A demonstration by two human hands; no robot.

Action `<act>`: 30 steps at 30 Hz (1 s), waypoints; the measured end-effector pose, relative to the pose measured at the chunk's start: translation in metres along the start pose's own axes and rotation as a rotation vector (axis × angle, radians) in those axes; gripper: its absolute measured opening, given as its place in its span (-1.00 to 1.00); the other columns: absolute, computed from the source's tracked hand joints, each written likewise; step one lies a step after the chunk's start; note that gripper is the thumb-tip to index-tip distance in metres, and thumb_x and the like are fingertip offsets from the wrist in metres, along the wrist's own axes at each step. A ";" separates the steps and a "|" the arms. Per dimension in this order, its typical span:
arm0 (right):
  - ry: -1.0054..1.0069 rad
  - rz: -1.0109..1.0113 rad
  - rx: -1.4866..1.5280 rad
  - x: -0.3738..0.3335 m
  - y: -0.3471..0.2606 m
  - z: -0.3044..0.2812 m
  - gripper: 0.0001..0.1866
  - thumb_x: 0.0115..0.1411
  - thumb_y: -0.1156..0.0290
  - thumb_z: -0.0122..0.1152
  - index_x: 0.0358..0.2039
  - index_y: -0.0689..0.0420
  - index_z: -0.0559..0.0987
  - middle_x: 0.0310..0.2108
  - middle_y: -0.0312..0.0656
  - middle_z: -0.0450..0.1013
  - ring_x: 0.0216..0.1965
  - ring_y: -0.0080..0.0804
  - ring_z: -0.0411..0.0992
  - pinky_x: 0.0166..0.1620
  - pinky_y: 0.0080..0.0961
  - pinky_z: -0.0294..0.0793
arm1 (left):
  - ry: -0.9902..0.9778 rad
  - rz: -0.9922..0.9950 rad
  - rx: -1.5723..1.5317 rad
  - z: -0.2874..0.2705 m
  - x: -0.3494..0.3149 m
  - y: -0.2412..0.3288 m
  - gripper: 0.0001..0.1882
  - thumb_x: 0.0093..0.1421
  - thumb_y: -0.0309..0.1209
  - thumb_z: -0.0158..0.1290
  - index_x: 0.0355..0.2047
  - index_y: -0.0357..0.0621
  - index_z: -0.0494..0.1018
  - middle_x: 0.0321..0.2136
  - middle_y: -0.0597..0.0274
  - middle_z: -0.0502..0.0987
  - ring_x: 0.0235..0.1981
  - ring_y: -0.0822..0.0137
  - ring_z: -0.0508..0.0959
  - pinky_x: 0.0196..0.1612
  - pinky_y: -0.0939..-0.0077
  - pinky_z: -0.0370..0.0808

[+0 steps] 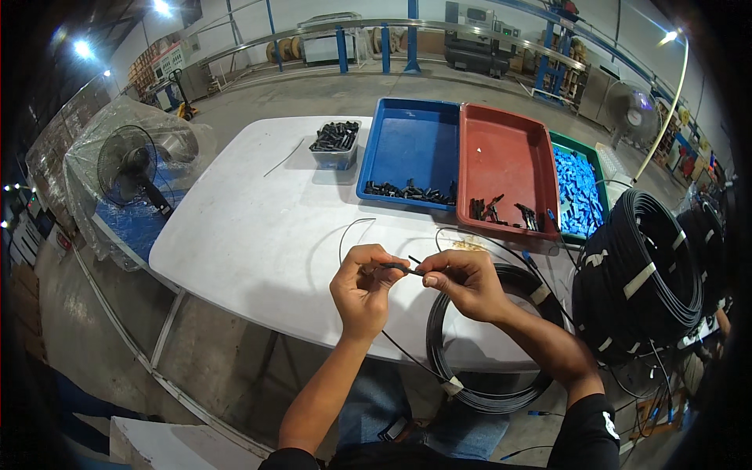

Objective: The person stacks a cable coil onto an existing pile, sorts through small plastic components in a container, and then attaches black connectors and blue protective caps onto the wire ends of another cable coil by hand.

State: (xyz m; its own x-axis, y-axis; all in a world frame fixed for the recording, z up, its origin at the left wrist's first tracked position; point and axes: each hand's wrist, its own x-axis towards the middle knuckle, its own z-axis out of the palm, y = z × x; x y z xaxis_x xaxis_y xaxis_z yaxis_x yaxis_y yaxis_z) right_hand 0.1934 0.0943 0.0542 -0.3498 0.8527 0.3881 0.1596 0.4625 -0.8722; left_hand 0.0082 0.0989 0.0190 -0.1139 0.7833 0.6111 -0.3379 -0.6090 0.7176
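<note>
Over the front of the white table, my left hand point(363, 291) and my right hand point(468, 285) come close together in fingertip pinches. Between them is a small, slim black plastic piece point(401, 268), partly hidden by the fingers, so I cannot make out its exact shape. A short black tip pokes up beside my right fingertips. A thin black cable point(406, 351) runs from under my left hand down to a black cable coil point(436, 333), which lies below my right forearm and reaches past the table edge.
Behind my hands lie a blue tray point(411, 145) and a red tray point(505, 149), both with small black parts, and a green tray point(558, 141) of blue connectors. A clear tub point(335, 160) holds black pieces. Large cable coils point(646, 274) stack at right; a fan point(129, 166) stands left.
</note>
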 end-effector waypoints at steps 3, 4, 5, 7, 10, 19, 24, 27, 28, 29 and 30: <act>0.035 0.028 -0.002 0.000 0.003 0.000 -0.82 0.26 0.42 0.31 -0.21 0.27 0.65 -0.52 -0.39 0.48 -0.58 -0.79 0.18 -0.52 -0.68 0.18 | 0.013 0.017 0.205 -0.003 -0.003 -0.005 -0.71 0.14 -0.50 0.30 -0.21 -0.25 0.43 -0.31 0.22 0.49 -0.26 0.30 0.65 -0.23 0.57 0.57; 0.066 0.031 -0.012 0.000 0.004 -0.001 -0.83 0.26 0.43 0.31 -0.22 0.27 0.65 -0.53 -0.37 0.47 -0.58 -0.78 0.18 -0.53 -0.66 0.18 | 0.002 0.014 0.200 -0.003 -0.003 -0.003 -0.71 0.14 -0.50 0.30 -0.21 -0.25 0.43 -0.31 0.22 0.49 -0.26 0.30 0.65 -0.23 0.57 0.57; 0.078 0.034 -0.013 0.001 0.003 -0.003 -0.83 0.26 0.43 0.31 -0.22 0.27 0.65 -0.53 -0.37 0.47 -0.58 -0.78 0.18 -0.53 -0.66 0.18 | -0.026 0.026 0.269 -0.003 -0.002 0.002 -0.76 0.12 -0.54 0.30 -0.25 -0.26 0.48 -0.33 0.22 0.54 -0.28 0.36 0.65 -0.26 0.59 0.56; 0.077 -0.011 -0.138 0.004 0.000 -0.006 -0.84 0.27 0.44 0.30 -0.22 0.26 0.64 -0.54 -0.31 0.47 -0.59 -0.73 0.20 -0.52 -0.62 0.21 | -0.062 0.037 0.342 -0.009 0.000 0.010 -0.81 0.10 -0.58 0.30 -0.29 -0.28 0.53 -0.34 0.22 0.59 -0.30 0.41 0.65 -0.29 0.62 0.55; 0.093 -0.035 -0.136 0.004 -0.005 -0.010 -0.87 0.25 0.48 0.28 -0.24 0.27 0.63 -0.54 -0.24 0.49 -0.57 -0.65 0.26 -0.49 -0.57 0.26 | -0.081 0.016 0.449 -0.015 -0.001 0.021 -0.80 0.09 -0.56 0.30 -0.25 -0.29 0.60 -0.36 0.09 0.68 -0.37 0.35 0.67 -0.26 0.55 0.57; 0.063 -0.188 -0.258 0.007 0.000 -0.010 -0.88 0.26 0.50 0.26 -0.21 0.26 0.62 -0.44 -0.18 0.54 -0.52 -0.58 0.38 -0.43 -0.55 0.37 | -0.177 0.172 0.603 -0.018 0.003 0.034 -0.94 0.09 -0.64 0.27 -0.41 -0.33 0.61 -0.46 0.08 0.68 -0.42 0.32 0.68 -0.29 0.56 0.57; 0.057 0.050 0.162 0.003 -0.003 -0.004 -0.77 0.34 0.36 0.21 -0.22 0.31 0.61 -0.36 -0.31 0.52 -0.37 -0.68 0.38 -0.32 -0.66 0.43 | -0.114 0.349 0.729 -0.008 -0.005 0.034 -0.84 -0.02 -0.72 0.23 -0.41 -0.25 0.63 -0.49 0.12 0.67 -0.47 0.29 0.69 -0.41 0.59 0.59; 0.022 0.112 0.187 0.000 -0.015 -0.009 -0.74 0.34 0.34 0.21 -0.21 0.33 0.61 -0.31 -0.29 0.54 -0.33 -0.67 0.40 -0.27 -0.67 0.45 | -0.110 0.481 0.815 -0.004 -0.011 0.031 -0.74 -0.11 -0.74 0.19 -0.40 -0.17 0.65 -0.49 0.22 0.67 -0.53 0.33 0.67 -0.50 0.62 0.56; 0.024 0.084 0.168 0.000 -0.014 -0.010 -0.73 0.35 0.33 0.21 -0.20 0.33 0.61 -0.30 -0.27 0.55 -0.33 -0.66 0.42 -0.28 -0.66 0.44 | -0.107 0.511 0.865 -0.001 -0.013 0.031 -0.73 -0.12 -0.73 0.18 -0.39 -0.15 0.65 -0.49 0.25 0.67 -0.55 0.36 0.66 -0.53 0.62 0.53; 0.023 0.084 0.170 -0.001 -0.014 -0.010 -0.73 0.35 0.33 0.21 -0.20 0.33 0.61 -0.30 -0.27 0.55 -0.33 -0.66 0.42 -0.28 -0.66 0.44 | -0.104 0.541 0.916 0.001 -0.015 0.031 -0.71 -0.14 -0.72 0.18 -0.39 -0.14 0.65 -0.49 0.28 0.67 -0.58 0.38 0.64 -0.56 0.61 0.51; 0.020 0.095 0.149 -0.001 -0.013 -0.012 -0.73 0.35 0.33 0.20 -0.20 0.33 0.61 -0.30 -0.26 0.55 -0.33 -0.65 0.42 -0.28 -0.65 0.44 | -0.106 0.583 0.916 0.002 -0.015 0.029 -0.71 -0.15 -0.70 0.18 -0.39 -0.12 0.66 -0.49 0.30 0.66 -0.61 0.40 0.60 -0.60 0.61 0.43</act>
State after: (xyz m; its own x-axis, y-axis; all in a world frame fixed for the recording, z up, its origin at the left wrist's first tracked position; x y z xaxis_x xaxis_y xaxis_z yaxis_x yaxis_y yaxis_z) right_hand 0.2021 0.0903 0.0691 -0.3211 0.8961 0.3065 0.0515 0.3397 -0.9391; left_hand 0.0022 0.0690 0.0310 0.0651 0.3560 0.9322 0.5714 -0.7792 0.2577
